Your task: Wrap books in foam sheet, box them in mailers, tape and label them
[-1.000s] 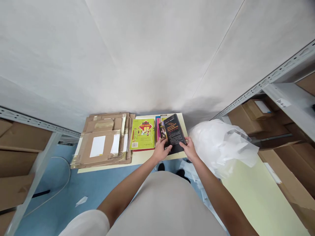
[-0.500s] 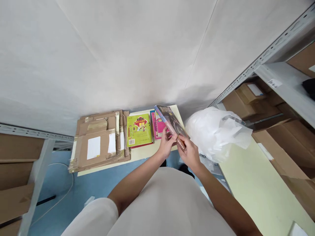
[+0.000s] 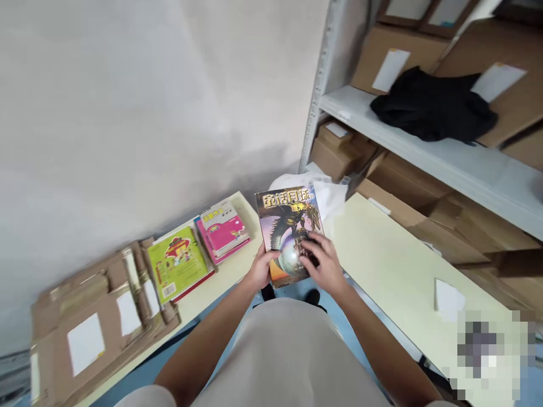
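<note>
A book [image 3: 286, 229] with a black dragon and a pale glowing ball on its cover is held up in front of my body, its cover facing me. My left hand [image 3: 259, 268] grips its lower left edge, thumb over the cover and the other fingers hidden behind. Across the lower right of the cover lies my right hand [image 3: 323, 263], fingers spread. To the left on the pale table [image 3: 231, 263] are a pink and white book [image 3: 223, 229] on top of others and a lime-green book [image 3: 178, 263] over a red one.
Flattened cardboard [image 3: 85, 316] with white labels covers the table's left end. White plastic wrapping [image 3: 333, 198] sits behind the book. At right, a second pale table [image 3: 382, 254] carries a white paper piece [image 3: 448, 299]. Beyond it, a metal shelf [image 3: 424, 152] holds cardboard boxes and a black cloth [image 3: 432, 104].
The view has swung to the right. The book has turned from a steep tilt to show its full front cover, and my right hand has gone from gripping its lower end to lying spread on it.
</note>
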{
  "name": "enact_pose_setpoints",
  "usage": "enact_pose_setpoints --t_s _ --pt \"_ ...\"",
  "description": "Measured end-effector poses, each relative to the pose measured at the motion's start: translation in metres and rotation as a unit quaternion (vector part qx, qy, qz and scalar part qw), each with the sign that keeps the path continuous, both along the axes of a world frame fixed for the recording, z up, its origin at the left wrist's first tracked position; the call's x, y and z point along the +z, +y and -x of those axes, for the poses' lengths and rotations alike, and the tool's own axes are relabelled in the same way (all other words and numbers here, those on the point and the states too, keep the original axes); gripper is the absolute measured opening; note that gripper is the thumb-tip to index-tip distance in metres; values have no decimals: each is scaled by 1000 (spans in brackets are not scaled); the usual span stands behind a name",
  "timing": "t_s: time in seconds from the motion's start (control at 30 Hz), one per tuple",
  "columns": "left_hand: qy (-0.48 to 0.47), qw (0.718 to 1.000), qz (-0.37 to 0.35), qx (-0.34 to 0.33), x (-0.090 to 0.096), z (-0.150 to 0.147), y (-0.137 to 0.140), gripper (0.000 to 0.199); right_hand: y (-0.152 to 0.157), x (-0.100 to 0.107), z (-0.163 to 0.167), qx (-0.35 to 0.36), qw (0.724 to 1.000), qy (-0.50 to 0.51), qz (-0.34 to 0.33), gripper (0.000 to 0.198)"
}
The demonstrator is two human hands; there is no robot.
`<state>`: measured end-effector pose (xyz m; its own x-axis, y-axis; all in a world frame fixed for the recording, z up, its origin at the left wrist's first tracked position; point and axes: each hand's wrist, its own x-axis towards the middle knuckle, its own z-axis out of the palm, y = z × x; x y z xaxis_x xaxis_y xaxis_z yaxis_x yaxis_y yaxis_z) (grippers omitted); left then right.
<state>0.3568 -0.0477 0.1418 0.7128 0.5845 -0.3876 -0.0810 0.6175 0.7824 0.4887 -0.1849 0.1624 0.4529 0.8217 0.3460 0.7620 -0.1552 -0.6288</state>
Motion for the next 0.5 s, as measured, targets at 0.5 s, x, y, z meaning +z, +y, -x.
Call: enact_pose_setpoints --t_s 0.5 --pt "12 946 -128 -298 6 -163 -143 61 -207 -9 -111 -278 794 478 -253 41"
